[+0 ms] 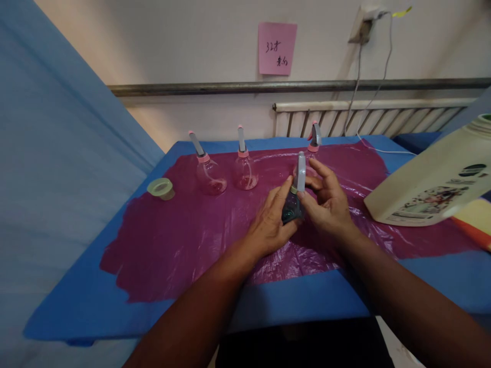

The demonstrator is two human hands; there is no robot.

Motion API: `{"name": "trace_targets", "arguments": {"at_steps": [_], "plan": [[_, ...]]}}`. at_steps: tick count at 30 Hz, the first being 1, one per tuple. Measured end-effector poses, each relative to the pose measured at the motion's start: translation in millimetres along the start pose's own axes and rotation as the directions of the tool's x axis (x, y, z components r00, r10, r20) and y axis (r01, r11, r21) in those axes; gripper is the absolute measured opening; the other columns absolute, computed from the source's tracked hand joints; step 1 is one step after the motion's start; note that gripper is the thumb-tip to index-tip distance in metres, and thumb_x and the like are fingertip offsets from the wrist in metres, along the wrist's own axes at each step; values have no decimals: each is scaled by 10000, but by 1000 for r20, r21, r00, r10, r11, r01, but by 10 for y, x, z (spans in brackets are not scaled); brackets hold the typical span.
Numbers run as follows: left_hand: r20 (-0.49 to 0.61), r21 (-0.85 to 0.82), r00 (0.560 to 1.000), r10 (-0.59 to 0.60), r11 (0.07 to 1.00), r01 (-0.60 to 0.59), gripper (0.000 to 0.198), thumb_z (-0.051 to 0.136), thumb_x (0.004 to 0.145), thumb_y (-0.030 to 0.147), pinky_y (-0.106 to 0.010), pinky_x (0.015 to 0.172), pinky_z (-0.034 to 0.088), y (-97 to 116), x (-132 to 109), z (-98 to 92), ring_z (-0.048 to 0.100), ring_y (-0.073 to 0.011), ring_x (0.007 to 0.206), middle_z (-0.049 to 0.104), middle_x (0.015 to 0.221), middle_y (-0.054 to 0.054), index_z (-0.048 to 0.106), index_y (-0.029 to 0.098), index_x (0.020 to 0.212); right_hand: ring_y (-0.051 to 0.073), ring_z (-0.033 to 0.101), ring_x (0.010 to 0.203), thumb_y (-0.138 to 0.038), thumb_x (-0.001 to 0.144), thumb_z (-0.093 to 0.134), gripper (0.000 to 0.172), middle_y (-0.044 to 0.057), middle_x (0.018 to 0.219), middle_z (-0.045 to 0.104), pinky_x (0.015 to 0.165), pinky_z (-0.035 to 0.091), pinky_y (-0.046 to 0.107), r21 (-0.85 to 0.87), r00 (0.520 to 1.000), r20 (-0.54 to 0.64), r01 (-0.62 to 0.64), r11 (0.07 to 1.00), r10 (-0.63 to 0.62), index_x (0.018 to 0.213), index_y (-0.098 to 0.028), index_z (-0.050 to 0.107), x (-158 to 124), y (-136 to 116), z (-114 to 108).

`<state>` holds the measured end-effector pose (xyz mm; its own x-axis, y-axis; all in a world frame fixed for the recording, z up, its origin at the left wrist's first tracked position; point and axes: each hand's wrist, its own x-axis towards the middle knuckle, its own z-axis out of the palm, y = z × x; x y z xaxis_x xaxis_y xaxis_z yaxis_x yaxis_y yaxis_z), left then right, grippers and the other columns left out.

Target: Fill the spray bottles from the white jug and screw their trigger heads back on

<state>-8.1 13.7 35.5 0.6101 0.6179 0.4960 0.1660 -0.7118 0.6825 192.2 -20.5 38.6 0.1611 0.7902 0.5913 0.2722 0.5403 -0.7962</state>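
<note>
A small dark green spray bottle [290, 210] with a grey spray head [300, 173] stands on the purple plastic sheet. My left hand [271, 221] is closed around the bottle's body from the left. At the collar and spray head, my right hand [327, 204] grips with its thumb in front and fingers behind. Just behind it is a clear spray bottle with a pink collar [313, 148], partly covered by my right hand. Two more clear spray bottles, one leftmost [213, 179] and one in the middle [246, 174], have pink collars and a little pinkish content showing at the bottom.
A pale green cup [161, 189] sits at the left of the purple plastic sheet [172, 245]. On the right leans a large cream jug [429, 189], beside a yellow and orange item [475, 225]. Behind the blue-covered table are a metal rail [215, 88], a radiator [345, 106] and hanging cables.
</note>
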Motion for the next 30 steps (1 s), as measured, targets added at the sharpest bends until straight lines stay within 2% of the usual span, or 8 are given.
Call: {"name": "trace_targets", "arguments": {"at_steps": [4,9,11,15,17,25,30], "plan": [[5,0,1000,-5,1000,5,1189,832,1034,201,-698,1367,521,4,1,5,538,-416,1679,473,1841,-130,92,484,1921,290,790,1340,-298,1000,867,796,44,1433,804,1280,615,618,15,998,-63,6,1000,-5,1708,-467,546,42,-28,20],[25,2,999,-26,1000,26,1158,824,1043,224,-681,1360,526,30,8,-7,548,-405,1669,478,1835,-126,112,481,1919,272,803,1266,-294,934,942,830,27,1354,818,1270,623,591,39,997,-80,9,999,-6,1663,-437,572,69,-11,19],[24,-6,999,-23,1000,23,1155,819,1044,223,-690,1363,520,36,10,-13,539,-410,1677,477,1837,-126,110,483,1919,271,801,1285,-317,961,923,823,29,1373,813,1268,627,588,54,998,-65,-1,999,5,1686,-446,556,54,-2,15],[16,-20,1000,-16,1000,17,1174,825,1038,222,-710,1366,515,22,11,-11,528,-424,1683,463,1847,-132,97,482,1922,288,748,1457,-372,1090,780,744,55,1589,750,1331,583,605,61,1000,-13,-17,998,18,1771,-470,496,6,-28,20],[15,-21,1000,-11,1000,11,1185,827,1035,213,-714,1365,515,13,10,-6,529,-427,1681,461,1848,-134,90,484,1922,296,737,1482,-383,1104,764,727,59,1646,722,1345,572,613,53,1000,-6,-18,998,18,1776,-468,501,-6,-55,29],[7,23,999,-46,999,46,1169,846,1042,231,-676,1312,578,37,-2,-11,592,-415,1624,507,1792,-146,111,480,1917,293,775,1359,-414,1050,855,604,65,1515,765,1265,629,619,16,997,-55,-46,999,47,1606,-438,620,3,-88,15],[-14,66,996,-86,994,87,1260,919,999,281,-690,1261,613,24,4,7,613,-436,1600,515,1790,-169,73,442,1920,283,784,1332,-390,1041,849,551,64,1473,775,1251,637,616,21,997,-51,-50,999,51,1546,-413,631,7,-55,14]]}}
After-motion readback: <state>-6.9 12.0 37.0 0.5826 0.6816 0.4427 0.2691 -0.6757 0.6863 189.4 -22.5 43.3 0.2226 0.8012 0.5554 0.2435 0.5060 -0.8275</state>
